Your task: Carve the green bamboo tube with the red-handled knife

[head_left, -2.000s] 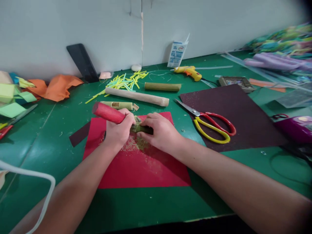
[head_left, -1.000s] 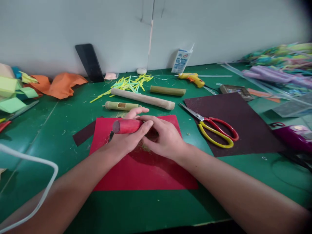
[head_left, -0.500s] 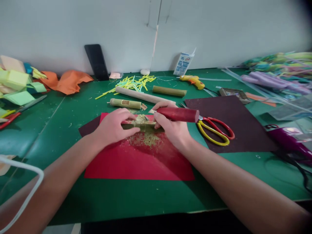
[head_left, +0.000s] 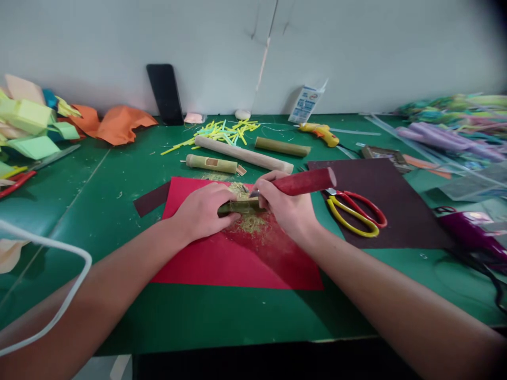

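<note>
My left hand [head_left: 204, 211] grips a short green bamboo piece [head_left: 250, 206] by its left end, thumb in front and fingers behind. The piece lies over a red sheet [head_left: 237, 261]. Wrapped in my right hand [head_left: 291, 211] is a carving knife with a thick red handle [head_left: 307, 181], tilted up to the right. Its short blade meets the top of the bamboo near the right end, partly hidden by my fingers. Pale shavings [head_left: 253, 224] lie around the bamboo.
Behind the hands lie a notched bamboo tube [head_left: 212, 163], a pale stick [head_left: 243, 153] and another bamboo tube [head_left: 282, 146]. Scissors [head_left: 358, 214] rest on a dark sheet [head_left: 400, 211] to the right. A glue gun [head_left: 320, 133] and a leaning phone [head_left: 165, 95] are farther back.
The knife handle's free end has tipped upward. My left hand and the bamboo have shifted slightly right. The whole view has also moved a little.
</note>
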The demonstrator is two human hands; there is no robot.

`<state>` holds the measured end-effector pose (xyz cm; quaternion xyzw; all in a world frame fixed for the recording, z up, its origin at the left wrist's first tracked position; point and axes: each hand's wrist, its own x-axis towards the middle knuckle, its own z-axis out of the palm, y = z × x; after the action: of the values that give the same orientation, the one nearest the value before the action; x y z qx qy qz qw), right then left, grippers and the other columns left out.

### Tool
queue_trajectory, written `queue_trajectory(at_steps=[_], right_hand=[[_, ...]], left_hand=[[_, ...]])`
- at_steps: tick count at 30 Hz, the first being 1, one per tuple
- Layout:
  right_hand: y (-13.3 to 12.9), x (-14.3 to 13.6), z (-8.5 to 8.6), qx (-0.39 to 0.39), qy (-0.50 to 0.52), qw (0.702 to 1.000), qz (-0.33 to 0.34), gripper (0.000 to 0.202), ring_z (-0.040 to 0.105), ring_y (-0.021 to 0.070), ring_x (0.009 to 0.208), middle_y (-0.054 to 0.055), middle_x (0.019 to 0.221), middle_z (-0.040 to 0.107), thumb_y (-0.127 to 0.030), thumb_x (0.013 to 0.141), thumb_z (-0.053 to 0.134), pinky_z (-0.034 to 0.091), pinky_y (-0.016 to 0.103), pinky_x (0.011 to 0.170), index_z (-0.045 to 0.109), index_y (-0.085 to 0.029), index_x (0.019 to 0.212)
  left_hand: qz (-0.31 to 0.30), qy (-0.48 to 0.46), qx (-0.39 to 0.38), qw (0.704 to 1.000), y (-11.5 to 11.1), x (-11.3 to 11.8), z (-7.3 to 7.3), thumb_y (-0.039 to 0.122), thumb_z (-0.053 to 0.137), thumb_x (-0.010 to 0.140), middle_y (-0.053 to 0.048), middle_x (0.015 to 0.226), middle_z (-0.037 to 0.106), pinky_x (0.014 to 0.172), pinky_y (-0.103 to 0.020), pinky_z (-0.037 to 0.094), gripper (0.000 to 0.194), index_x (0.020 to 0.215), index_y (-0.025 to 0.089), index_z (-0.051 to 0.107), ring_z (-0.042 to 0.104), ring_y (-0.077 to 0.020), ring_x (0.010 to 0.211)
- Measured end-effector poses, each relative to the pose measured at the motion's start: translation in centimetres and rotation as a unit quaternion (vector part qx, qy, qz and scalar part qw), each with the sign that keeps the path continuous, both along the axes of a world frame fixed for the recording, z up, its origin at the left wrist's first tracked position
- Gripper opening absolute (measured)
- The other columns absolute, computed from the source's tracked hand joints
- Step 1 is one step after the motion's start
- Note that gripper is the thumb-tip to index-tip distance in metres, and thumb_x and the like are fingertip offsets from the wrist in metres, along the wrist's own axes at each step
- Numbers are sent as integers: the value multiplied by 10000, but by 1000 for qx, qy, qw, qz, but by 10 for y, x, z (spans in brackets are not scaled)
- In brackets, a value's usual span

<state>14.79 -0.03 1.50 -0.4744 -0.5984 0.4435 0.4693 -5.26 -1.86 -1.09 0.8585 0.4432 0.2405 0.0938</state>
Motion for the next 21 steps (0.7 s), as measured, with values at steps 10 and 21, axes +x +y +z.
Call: queue_trajectory(at_steps=[10,21], right_hand=[[-3,-1,-7,35,-5,999,-18,277,506,113,508,-35,515,534,-410,850,629,410,270,520,585,-202,673],[-5,4,-6,36,17,996,-75,311,471,108,458,-29,498,540,-376,834,671,415,274,483,543,-226,593]], left_hand=[[-11,-22,25,999,0,4,-5,339,643,891,-72,958,698,775,-367,512,224,1029,166,678,626,-238,914],[-7,56,35,998,-3,7,7,363,623,913,-94,915,694,730,-374,522,243,961,138,702,650,-261,891]])
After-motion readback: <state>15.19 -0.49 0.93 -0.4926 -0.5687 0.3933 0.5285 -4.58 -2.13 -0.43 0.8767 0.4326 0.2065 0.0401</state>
